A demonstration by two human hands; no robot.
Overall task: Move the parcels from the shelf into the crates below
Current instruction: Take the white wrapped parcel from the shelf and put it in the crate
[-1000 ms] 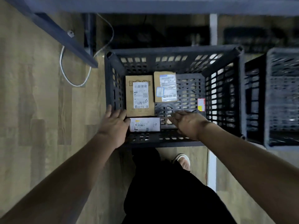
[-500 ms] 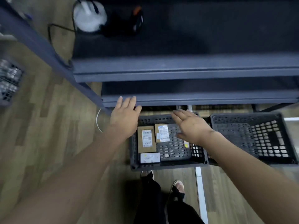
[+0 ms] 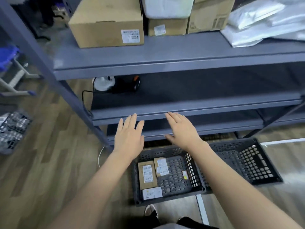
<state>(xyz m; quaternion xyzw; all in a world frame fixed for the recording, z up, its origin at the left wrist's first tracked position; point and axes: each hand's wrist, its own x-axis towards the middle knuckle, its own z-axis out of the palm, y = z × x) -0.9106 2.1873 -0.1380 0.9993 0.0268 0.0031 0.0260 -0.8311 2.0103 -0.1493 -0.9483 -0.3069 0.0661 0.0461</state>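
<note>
My left hand [image 3: 129, 137] and my right hand [image 3: 183, 129] are raised side by side, palms down, fingers straight, holding nothing, in front of the lower shelf edges. Below them a dark slotted crate [image 3: 137, 184] on the floor holds a tall brown parcel [image 3: 147, 175], a second brown parcel [image 3: 161, 166] with white labels, and a small white box [image 3: 152, 193] at its near edge. On the top shelf [image 3: 165, 53] stand a large cardboard box [image 3: 107, 23], a smaller box [image 3: 166, 28] under a white bag, another box [image 3: 209, 15] and silver mailer bags [image 3: 264, 22].
A second dark crate [image 3: 247, 162] lies to the right of the first on the wooden floor. The middle shelf [image 3: 198, 106] carries a white device [image 3: 103, 83] with a black cable at its left end. A grey basket [image 3: 13, 129] sits at far left. My feet show under the crate.
My view rose from the crate to the shelving. Both hands lifted out of the crate, empty, up to the lower shelf edges. The small white box stays in the crate.
</note>
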